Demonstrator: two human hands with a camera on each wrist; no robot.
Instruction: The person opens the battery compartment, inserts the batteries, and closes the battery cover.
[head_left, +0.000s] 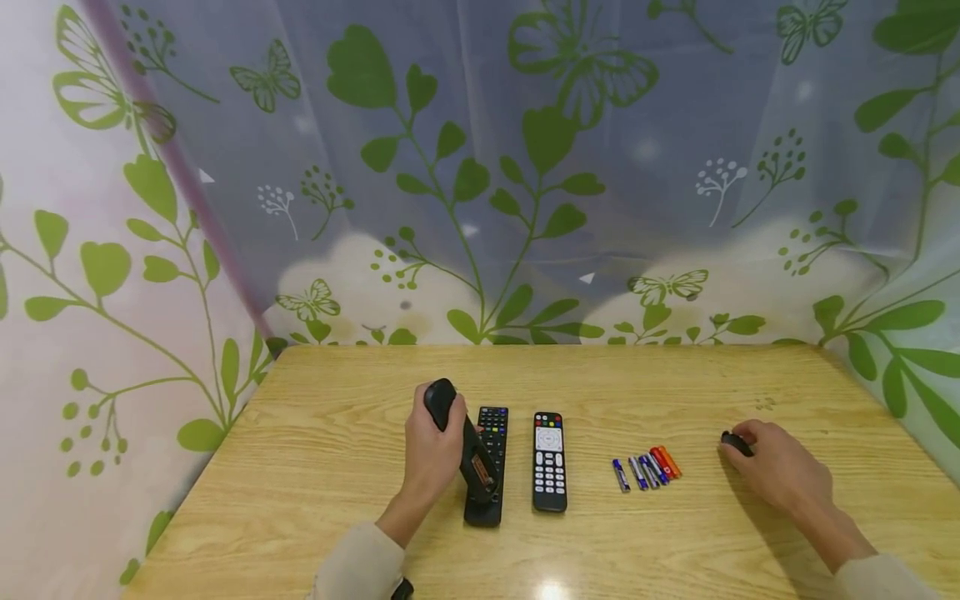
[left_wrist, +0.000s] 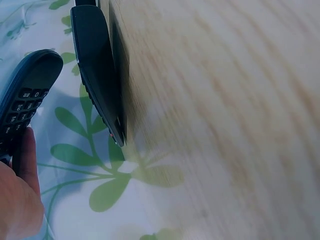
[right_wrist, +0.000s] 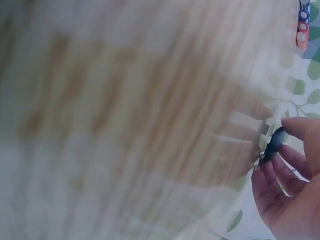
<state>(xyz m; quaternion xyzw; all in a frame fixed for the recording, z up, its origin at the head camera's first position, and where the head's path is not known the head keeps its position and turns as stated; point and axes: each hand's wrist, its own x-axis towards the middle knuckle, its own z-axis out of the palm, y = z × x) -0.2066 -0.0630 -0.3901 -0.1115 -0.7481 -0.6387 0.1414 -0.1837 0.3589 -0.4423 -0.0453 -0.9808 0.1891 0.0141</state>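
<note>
My left hand (head_left: 435, 442) grips a black remote control (head_left: 477, 467) tilted over the table, its back towards the head camera. The battery compartment is uncovered, with a copper-coloured patch inside, too small to make out. Keys of this remote (left_wrist: 22, 112) show in the left wrist view. Beneath it lies a second black remote (head_left: 492, 425), partly hidden; to its right is a black remote with white keys (head_left: 550, 479). Over at the right, my right hand (head_left: 780, 467) pinches a small black battery cover (right_wrist: 275, 142) between thumb and fingers, close to the tabletop.
Several batteries (head_left: 651, 469), blue-silver and orange, lie between the white-keyed remote and my right hand. The wooden table (head_left: 337, 392) meets a leaf-patterned curtain (head_left: 420, 275) at its back and sides. A dark object (head_left: 402, 589) shows by my left sleeve.
</note>
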